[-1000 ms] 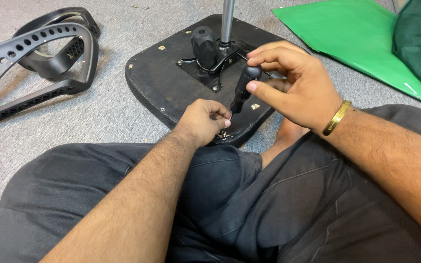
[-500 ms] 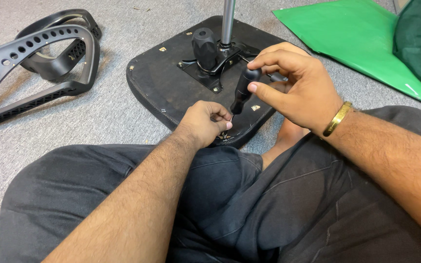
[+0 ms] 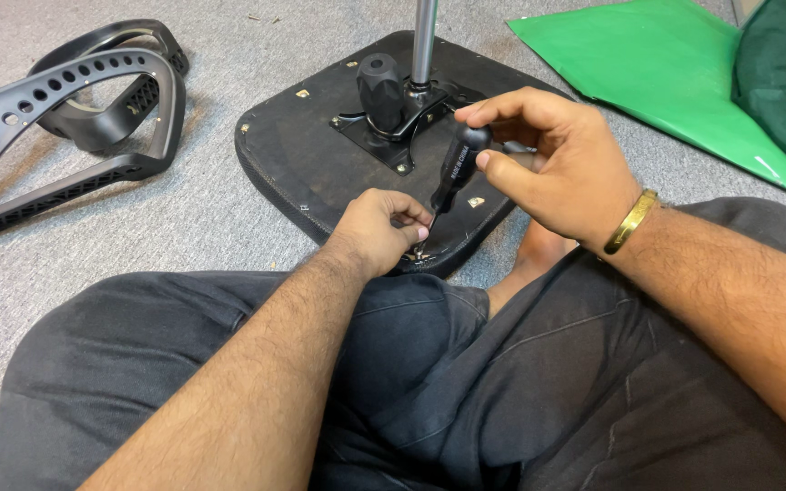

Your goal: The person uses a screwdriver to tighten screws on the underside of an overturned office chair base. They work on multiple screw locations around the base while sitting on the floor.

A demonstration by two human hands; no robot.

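Observation:
An upturned black chair seat [image 3: 307, 168] lies on the carpet in front of my knees, with a metal bracket, a black knob [image 3: 381, 89] and a steel column [image 3: 424, 41] at its middle. My right hand [image 3: 557, 164] grips the black handle of a screwdriver [image 3: 455, 168] that stands tilted, tip down at the seat's near edge. My left hand [image 3: 379, 227] pinches the screwdriver's shaft and a small metal fastener right at that tip. A gold bangle sits on my right wrist.
A black perforated plastic chair armrest frame [image 3: 75, 127] lies on the grey carpet at the left. A green sheet [image 3: 648, 55] and a dark green bag [image 3: 784, 82] lie at the upper right. My crossed legs in dark trousers fill the foreground.
My right hand's fingers have shifted slightly around the screwdriver handle, turning it. My left hand stays at the tip on the seat's edge.

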